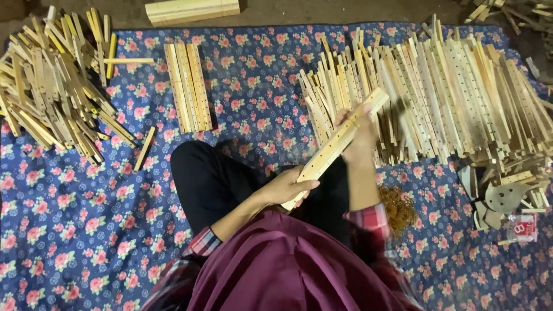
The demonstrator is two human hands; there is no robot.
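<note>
The person sat on a blue floral cloth [69, 230] with a bundle of pale wooden slats [337, 144] held slantwise above the lap. The left hand [288, 187] was clamped around the bundle's lower end, fingers wrapped over the top and thumb beneath. The right hand [360, 135] gripped the bundle nearer its upper end, though motion blur hid how the fingers lay; it seemed closed on the wood. Some slats in the bundle showed small drilled holes. Beyond the bundle's upper end lay a large heap of drilled slats [455, 98], spread across the cloth. Well to the left of the bundle, a neat row of slats [188, 86] lay side by side, and farther left still a loose pile of shorter sticks [55, 86]. Just right of the bundle's lower end, beside the plaid sleeve, sat a clump of rubber bands [398, 208].
</note>
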